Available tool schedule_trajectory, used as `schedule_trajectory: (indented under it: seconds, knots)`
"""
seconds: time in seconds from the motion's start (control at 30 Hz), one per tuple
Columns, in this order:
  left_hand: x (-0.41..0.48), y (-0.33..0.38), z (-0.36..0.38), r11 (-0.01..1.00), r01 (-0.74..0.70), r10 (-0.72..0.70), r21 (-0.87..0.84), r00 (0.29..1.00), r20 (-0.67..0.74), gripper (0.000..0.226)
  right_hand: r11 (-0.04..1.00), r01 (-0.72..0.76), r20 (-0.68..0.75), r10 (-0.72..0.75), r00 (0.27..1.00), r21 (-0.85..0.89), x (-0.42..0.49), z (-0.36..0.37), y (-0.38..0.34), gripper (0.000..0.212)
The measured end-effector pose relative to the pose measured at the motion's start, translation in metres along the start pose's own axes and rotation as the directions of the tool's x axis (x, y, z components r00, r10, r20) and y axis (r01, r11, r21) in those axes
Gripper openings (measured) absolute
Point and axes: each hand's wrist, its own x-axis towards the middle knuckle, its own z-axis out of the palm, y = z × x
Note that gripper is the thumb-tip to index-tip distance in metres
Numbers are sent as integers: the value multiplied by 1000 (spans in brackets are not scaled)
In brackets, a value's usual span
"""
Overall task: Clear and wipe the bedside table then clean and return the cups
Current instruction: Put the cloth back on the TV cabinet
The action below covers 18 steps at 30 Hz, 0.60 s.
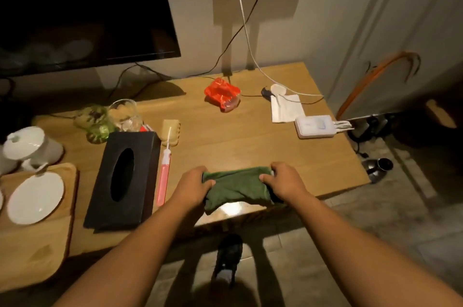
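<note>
**Both hands gripping the green cloth at the table's near edge**

The left hand (194, 185) and right hand (284, 181) are each clutching one end of the folded green cloth (236, 187), fingers curled shut around it, pressing it onto the wooden table (225, 136). Left of the cloth, a black tissue box (124, 181) is lying flat; beyond the box, a clear glass cup (125, 113) is standing upright.

The fingertips of both hands (193, 187) are tucked under the cloth (236, 187), out of sight. The tray (37, 251) and lidded cups (30, 146) run off the left edge. The glass (124, 115) and green item (95, 121) blur together. The TV (82, 11) is cut off at top and left.
</note>
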Motion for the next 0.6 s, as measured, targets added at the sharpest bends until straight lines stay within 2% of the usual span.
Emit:
schedule_trajectory:
  seconds: [0.17, 0.27, 0.33, 0.4, 0.47, 0.53, 0.6]
  knots:
    - [44, -13, 8, 979, -60, 44, 197, 995, 88, 34, 986, -97, 13, 99, 995, -136, 29, 28, 6, 32]
    - [59, -10, 4, 951, -41, 13, 305, 996, 93, 54, 973, -130, -71, 119, 990, -189, 28, 33, 13, 42]
    - [66, 6, 5, 908, -55, 16, 416, 995, 97, 55, 967, -173, -119, 152, 981, -188, 21, 28, 19, 45]
    - [63, 33, 16, 851, -141, 89, 506, 988, 125, 41, 962, -251, -126, 237, 963, -106, 4, 20, 32, 44]
    - [50, 70, 40, 805, -304, 230, 509, 951, 204, 28, 931, -359, -112, 365, 924, 73, -24, 6, 55, 42]
    - [28, 108, 69, 752, -481, 375, 450, 874, 308, 25, 872, -430, -118, 465, 878, 234, -64, -8, 84, 33]
    - [-5, 147, 99, 669, -636, 498, 385, 768, 403, 25, 807, -479, -173, 557, 812, 345, -121, -16, 118, 28]
